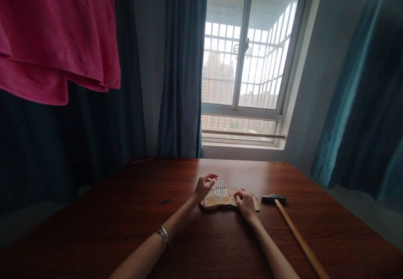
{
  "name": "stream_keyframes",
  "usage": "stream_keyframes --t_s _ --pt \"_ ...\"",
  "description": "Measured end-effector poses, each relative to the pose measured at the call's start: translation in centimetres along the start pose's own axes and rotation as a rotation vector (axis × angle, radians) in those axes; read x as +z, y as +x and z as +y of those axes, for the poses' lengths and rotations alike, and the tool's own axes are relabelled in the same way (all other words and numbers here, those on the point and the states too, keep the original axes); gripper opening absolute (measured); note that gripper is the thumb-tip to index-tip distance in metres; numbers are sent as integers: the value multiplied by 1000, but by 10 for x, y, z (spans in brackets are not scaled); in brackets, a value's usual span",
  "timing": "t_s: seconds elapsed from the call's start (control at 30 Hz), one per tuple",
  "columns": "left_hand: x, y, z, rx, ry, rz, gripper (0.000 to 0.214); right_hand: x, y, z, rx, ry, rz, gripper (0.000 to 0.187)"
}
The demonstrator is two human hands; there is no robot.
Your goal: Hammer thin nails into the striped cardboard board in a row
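Observation:
A wooden board (228, 201) with a speckled or pitted top lies flat on the table. Near its middle several nails (221, 190) stand upright in a close group. My left hand (204, 186) is raised over the board's left end, fingers apart and bent towards the nails, with nothing seen in it. On the right part of the board rests my right hand (246, 203), its bent fingers gripping the board at the top. A hammer (273, 198) with a dark head and long wooden handle lies right of the board. Loose nails (166, 201) lie to the left.
Everything lies on a brown wooden table (195, 245). Behind it are a barred window (242, 98) and blue curtains (181, 69). A pink cloth (59, 35) hangs at the upper left. The hammer's handle (299, 237) runs towards the table's near right side.

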State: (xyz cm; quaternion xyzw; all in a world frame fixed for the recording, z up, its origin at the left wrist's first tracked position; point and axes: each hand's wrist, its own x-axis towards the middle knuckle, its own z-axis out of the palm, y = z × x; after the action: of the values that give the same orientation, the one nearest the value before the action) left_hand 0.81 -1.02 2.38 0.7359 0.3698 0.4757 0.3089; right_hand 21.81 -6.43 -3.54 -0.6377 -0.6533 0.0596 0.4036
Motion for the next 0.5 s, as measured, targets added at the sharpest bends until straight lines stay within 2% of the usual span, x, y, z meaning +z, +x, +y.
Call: stream_keyframes --t_s 0.13,0.2,0.27,0.37,0.5 --pt "-54 5 -3 -41 138 -218 33 -1 -2 -2 9 -26 -27 20" --pt "-83 5 -11 -99 311 -305 32 -1 -2 -4 11 -37 -33 20" --pt "-112 2 -21 -167 469 -299 30 -1 -3 -5 7 -44 -34 20" --pt "-149 -5 -32 -263 586 -347 26 -2 -4 -6 -3 -49 -30 20" --pt "-178 -21 -41 -374 642 -449 21 -2 -6 -7 -13 -54 -22 19"
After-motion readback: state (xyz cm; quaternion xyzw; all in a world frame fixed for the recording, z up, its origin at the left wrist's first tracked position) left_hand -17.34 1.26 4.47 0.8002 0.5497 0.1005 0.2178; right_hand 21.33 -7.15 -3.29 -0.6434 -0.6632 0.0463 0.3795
